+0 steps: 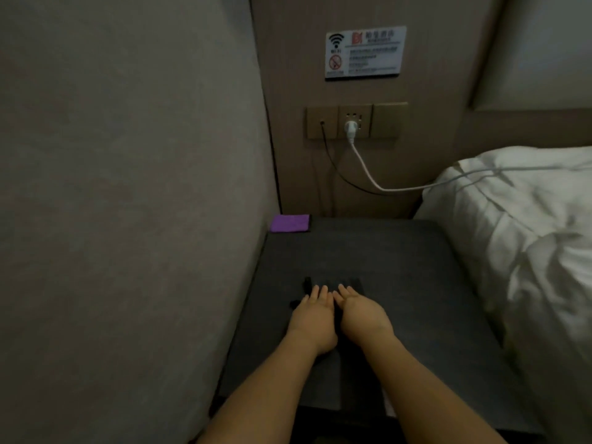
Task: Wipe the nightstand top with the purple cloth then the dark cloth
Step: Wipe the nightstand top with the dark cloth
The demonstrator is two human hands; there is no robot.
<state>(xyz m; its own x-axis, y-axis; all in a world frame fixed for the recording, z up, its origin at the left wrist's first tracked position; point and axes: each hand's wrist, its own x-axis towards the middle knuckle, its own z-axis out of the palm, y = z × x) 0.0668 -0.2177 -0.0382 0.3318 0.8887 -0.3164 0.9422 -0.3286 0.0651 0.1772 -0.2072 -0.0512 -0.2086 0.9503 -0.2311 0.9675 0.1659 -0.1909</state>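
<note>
**Both hands flat on the dark cloth, purple cloth parked in the corner**

My left hand (312,318) and right hand (358,310) lie side by side, nearly touching, palms down and fingers straight, pressing on the dark cloth (350,283). Neither hand curls round it. The cloth is black and flat against the table (432,299); its far edge shows past my fingertips, with an uneven flap poking out left of my left hand. In this dim light it blends into the surface, so I cannot tell its full outline.

The table top is a dark grey slab, matte, with a faint grain and a rounded far-right corner.

The purple cloth (290,223) sits folded into a neat rectangle in the far-left corner of the table, against the wall, well apart from my hands. It looks soft and napped, with a dark band along its right edge.

On the wall: a brass-toned socket panel (387,120) with a white plug and cable (365,168) running to the bed (519,238), whose white linen is rumpled.
</note>
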